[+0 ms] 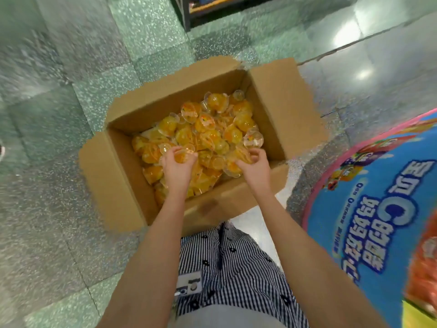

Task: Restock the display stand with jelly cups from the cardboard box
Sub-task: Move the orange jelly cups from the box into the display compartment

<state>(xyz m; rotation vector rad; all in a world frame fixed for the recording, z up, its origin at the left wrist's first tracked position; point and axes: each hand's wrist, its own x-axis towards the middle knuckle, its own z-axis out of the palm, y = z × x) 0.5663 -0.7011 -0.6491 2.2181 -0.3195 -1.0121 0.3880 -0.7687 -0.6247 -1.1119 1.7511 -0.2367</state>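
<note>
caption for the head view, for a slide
In the open cardboard box, left hand and right hand each grip jelly cups.

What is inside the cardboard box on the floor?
The cardboard box holds a loose heap of orange jelly cups. The left hand and the right hand each grip cups at the near side. The heap covers the box bottom, so its depth cannot be told.

cardboard box (pixel 279 102) open on floor | left hand (pixel 177 165), right hand (pixel 254 163) each grip jelly cups (pixel 208 129) (orange) | display stand (pixel 378 209) at right
</note>
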